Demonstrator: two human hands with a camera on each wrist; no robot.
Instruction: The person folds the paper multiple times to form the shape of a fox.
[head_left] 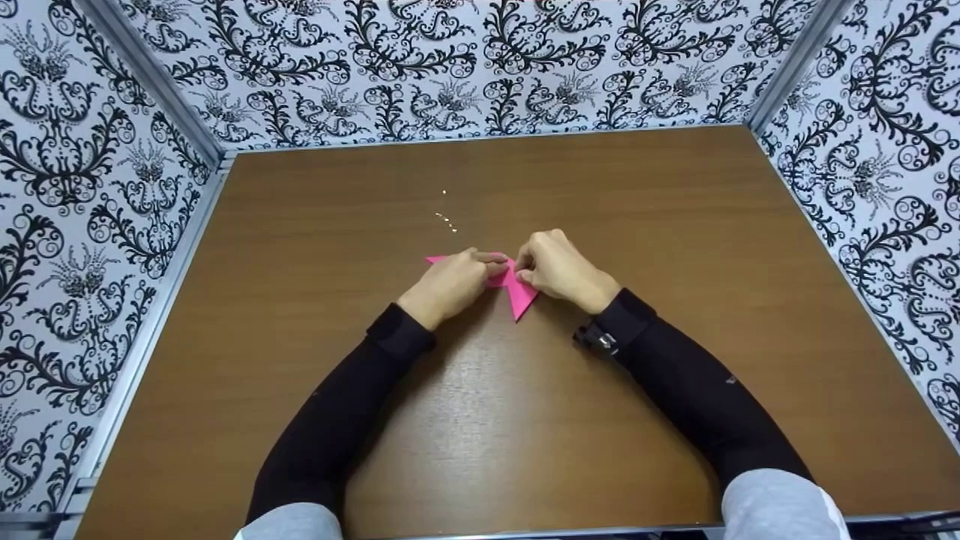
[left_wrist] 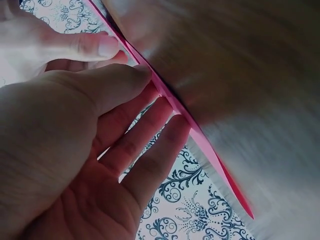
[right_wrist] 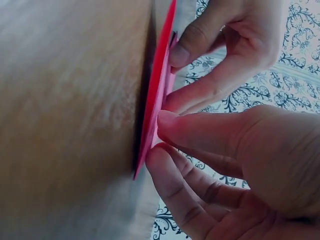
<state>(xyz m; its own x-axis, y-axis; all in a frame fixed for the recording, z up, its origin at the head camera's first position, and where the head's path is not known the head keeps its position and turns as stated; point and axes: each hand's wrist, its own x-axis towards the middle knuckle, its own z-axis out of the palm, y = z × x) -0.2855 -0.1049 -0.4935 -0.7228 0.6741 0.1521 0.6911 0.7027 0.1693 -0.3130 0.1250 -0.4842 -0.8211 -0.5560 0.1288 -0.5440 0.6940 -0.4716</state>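
A folded piece of bright pink paper [head_left: 520, 298] with pointed corners lies on the brown table, partly covered by both hands. My left hand [head_left: 452, 283] rests on its left part; in the left wrist view the thumb and fairly straight fingers [left_wrist: 155, 145] press along the paper [left_wrist: 212, 152]. On the right side, my right hand [head_left: 561, 271] has its fingers bent and pinches the paper between thumb and forefinger. The right wrist view shows that thumb [right_wrist: 200, 130] against the pink sheet [right_wrist: 156, 85], seen nearly edge-on. The exact fold under the fingertips is hidden.
The wood-grain table [head_left: 337, 225] spreads around the hands. Small bright specks [head_left: 447, 220] show on it beyond the left hand. Patterned black-and-white panels [head_left: 480, 67] with metal frame edges [head_left: 157, 82] enclose the back and both sides.
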